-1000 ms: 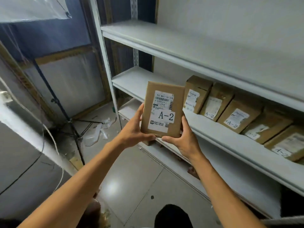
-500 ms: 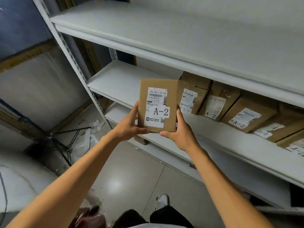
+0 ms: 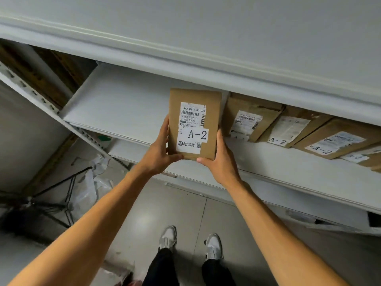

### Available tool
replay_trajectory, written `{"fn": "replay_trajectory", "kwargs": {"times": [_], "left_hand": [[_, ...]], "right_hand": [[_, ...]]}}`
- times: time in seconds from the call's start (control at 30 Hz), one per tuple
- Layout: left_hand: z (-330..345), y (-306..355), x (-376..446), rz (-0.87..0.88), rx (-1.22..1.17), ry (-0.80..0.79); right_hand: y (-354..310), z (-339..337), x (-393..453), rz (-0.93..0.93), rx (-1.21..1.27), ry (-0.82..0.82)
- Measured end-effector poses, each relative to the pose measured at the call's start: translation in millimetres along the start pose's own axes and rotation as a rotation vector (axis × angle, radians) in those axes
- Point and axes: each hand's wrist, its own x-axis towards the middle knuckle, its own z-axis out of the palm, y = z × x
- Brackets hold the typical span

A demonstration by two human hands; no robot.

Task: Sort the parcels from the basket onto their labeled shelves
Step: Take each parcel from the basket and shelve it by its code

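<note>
- Head view: since half a second ago the view has come closer to the rack and tipped down, so the person's two shoes (image 3: pixel 190 241) now show on the tiled floor below the parcel, and the parcel sits nearer the middle shelf.
- The brown parcel (image 3: pixel 194 123) stands upright, held in the air just in front of the middle shelf (image 3: pixel 115 106), its white label facing the camera and reading "A-2".
- The left hand (image 3: pixel 157 154) grips the parcel's lower left edge, thumb curled across the bottom front.
- The right hand (image 3: pixel 220 159) grips the parcel's lower right edge, thumb under the bottom corner, fingers behind and hidden.
- Just right of the parcel, a row of shelved parcels (image 3: pixel 288 129) leans on the middle shelf, several showing "A-2" labels.
- Left of the parcel the middle shelf's white board is bare.
- Above the parcel runs the upper shelf (image 3: pixel 185 44).
- Far left of the parcel, down on the floor, lie a black stand (image 3: pixel 61 195) and crumpled plastic (image 3: pixel 88 188).
</note>
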Motion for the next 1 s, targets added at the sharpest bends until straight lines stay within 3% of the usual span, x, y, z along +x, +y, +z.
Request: {"fn": "replay_trajectory", "kwargs": {"times": [0.17, 0.43, 0.63, 0.8, 1.0], "left_hand": [[-3.4, -28.0, 50.4, 0.069, 0.022, 0.119], [-8.9, -47.7, 98.0, 0.219, -0.067, 0.102], [-6.0, -61.6, 114.5, 0.284, -0.057, 0.115], [8.7, -63.2, 124.9, 0.213, 0.006, 0.214], [-0.1, -50.2, 106.8, 0.179, 0.080, 0.125]], "right_hand": [[-1.7, 26.9, 42.8, 0.039, -0.069, 0.204], [0.0, 57.4, 67.3, -0.002, -0.190, 0.575], [15.8, 72.0, 66.5, 0.008, -0.108, 0.566], [24.9, 74.2, 66.4, 0.008, -0.049, 0.517], [19.8, 69.8, 52.6, 0.091, -0.051, 0.416]]}}
